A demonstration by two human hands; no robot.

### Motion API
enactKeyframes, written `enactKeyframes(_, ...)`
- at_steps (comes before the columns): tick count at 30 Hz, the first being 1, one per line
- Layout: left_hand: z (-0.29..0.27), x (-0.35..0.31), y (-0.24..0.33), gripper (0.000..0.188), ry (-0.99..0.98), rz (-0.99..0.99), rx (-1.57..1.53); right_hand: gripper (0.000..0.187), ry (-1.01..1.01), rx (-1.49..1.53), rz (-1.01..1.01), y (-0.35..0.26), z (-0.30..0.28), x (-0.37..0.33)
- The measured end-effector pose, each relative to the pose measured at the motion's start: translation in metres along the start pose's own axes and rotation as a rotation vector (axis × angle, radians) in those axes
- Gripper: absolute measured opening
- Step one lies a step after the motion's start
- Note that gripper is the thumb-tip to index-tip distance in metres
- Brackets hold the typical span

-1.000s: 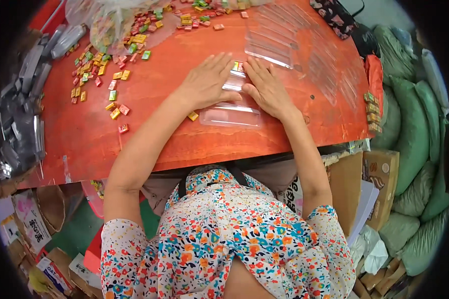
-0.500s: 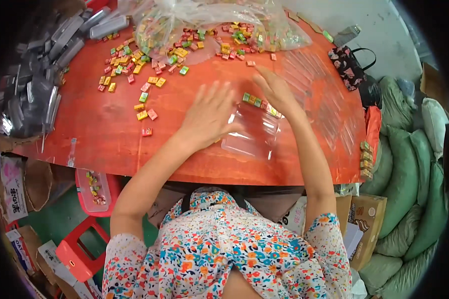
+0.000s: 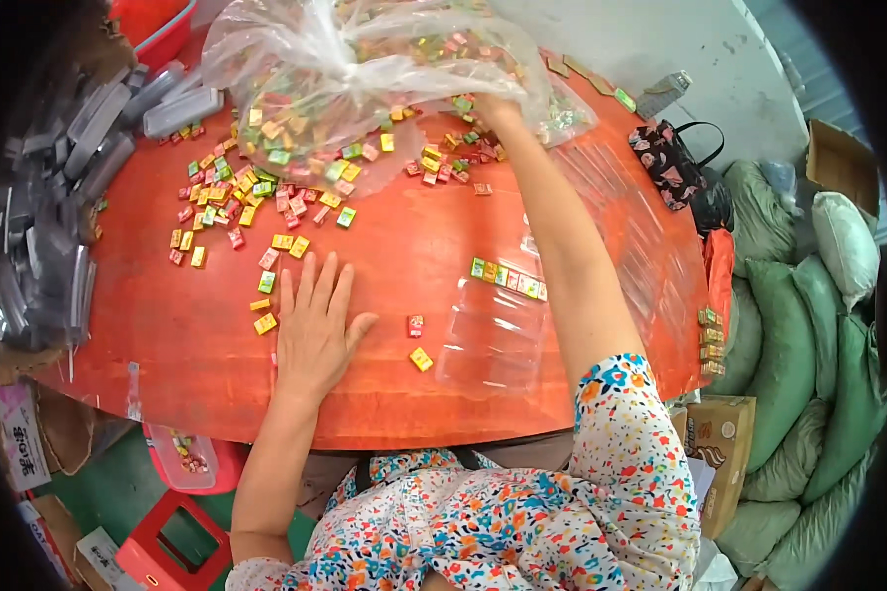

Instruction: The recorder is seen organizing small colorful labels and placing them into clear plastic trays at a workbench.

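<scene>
Miniature printed boxes (image 3: 421, 359) start close to the desk's (image 3: 207, 369) near edge: one yellow and one red lie loose between the left hand (image 3: 315, 330) and a clear ribbed tray (image 3: 488, 345). That hand is palm down on the desk, fingers a little apart, gripping nothing, with a yellow box just beside its outer edge. At the tray's far end, six boxes form a slanting row (image 3: 502, 276), green through yellow to pale; whether they sit in the tray or merely against it, I cannot tell. The right forearm passes close by the row's right end, and more clear trays (image 3: 641, 246) are spread beyond it.

Farther off, a loose scatter (image 3: 232, 192) of red, yellow and green boxes runs toward a large clear plastic bag (image 3: 365, 74) full of more. The right hand (image 3: 498, 110) is at the bag's near side, fingers hidden by film and boxes, so I cannot tell whether they are apart or clamped on anything.

For this reach, a light touch seems best: slip the fingertips under the film rather than tug it, as a pull could drag loose boxes along, and keep the forearm high enough to spare the row.
</scene>
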State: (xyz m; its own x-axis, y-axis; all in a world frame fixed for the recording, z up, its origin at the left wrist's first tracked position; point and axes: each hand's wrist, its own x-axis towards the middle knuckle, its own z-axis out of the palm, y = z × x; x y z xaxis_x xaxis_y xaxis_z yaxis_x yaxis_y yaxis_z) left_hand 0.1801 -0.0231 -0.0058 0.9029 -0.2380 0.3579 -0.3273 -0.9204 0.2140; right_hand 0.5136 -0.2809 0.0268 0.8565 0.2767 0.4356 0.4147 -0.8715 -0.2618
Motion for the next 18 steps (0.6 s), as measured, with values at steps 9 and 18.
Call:
enactKeyframes(9, -0.006, 0.000, 0.002, 0.065, -0.094, -0.035, -0.056, 0.033, -0.197, -0.081, 0.416, 0.041, 0.025, 0.033)
enactKeyframes(18, -0.001, 0.011, 0.005, 0.053, -0.054, -0.085, -0.027, 0.046, -0.187, -0.115, 0.384, -0.030, 0.000, 0.014)
